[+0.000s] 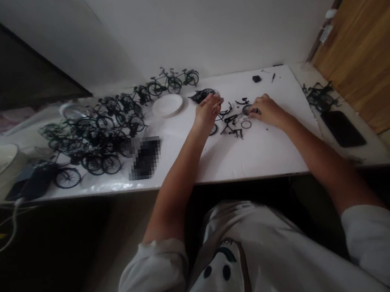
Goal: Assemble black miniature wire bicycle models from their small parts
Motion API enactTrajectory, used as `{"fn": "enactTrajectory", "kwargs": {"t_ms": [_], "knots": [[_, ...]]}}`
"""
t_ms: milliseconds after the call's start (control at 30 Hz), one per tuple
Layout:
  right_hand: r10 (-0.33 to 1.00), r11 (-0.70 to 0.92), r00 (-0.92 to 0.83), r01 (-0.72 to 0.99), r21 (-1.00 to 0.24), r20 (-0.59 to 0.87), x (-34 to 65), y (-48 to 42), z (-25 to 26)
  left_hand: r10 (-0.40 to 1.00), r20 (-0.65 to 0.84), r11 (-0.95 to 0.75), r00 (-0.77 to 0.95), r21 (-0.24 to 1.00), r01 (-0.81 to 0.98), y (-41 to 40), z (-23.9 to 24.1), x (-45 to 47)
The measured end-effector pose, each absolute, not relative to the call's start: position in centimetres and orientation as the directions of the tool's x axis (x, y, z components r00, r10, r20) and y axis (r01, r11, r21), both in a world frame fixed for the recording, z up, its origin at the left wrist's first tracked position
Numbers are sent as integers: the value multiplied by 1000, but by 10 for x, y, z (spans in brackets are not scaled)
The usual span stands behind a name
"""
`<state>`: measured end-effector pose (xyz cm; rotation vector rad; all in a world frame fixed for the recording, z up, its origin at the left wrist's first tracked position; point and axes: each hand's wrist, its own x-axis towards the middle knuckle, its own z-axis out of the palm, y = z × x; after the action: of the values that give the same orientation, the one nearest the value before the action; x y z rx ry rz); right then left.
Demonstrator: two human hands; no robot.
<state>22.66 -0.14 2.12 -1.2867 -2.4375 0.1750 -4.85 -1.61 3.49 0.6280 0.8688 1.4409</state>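
Observation:
My left hand (210, 109) is over the middle of the white board, fingers curled together. A dark bit shows at its fingertips, too small to name. Beside it are a bundle of black miniature bicycle parts (203, 94) and a wheel (213, 129) partly hidden by the wrist. My right hand (266, 110) is closed in a pinch, its fingertips at a small spoked bicycle wheel (246, 109). Between the hands lie a black miniature bicycle frame (232, 132), another small wheel (246, 124) and a curved black piece (242, 101).
Many assembled miniature bicycles (93, 138) crowd the left side, with others (164, 83) by the wall. A round white dish (168, 105) stands near them. A black phone (342, 128) and more dark bicycle pieces (320, 95) are at right. A small black block (256, 79) sits behind.

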Motion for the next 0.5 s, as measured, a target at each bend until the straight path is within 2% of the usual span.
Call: {"fn": "enactTrajectory", "kwargs": {"t_ms": [167, 333, 500], "knots": [[816, 576, -499, 746, -334, 293, 212, -8, 16, 986, -138, 62, -94, 825, -561, -18, 37, -46], [861, 506, -417, 767, -395, 292, 199, -13, 11, 987, -129, 56, -96, 834, -550, -19, 38, -45], [869, 489, -401, 787, -377, 290, 195, -16, 13, 989, -118, 47, -94, 831, -554, -21, 39, -43]]}}
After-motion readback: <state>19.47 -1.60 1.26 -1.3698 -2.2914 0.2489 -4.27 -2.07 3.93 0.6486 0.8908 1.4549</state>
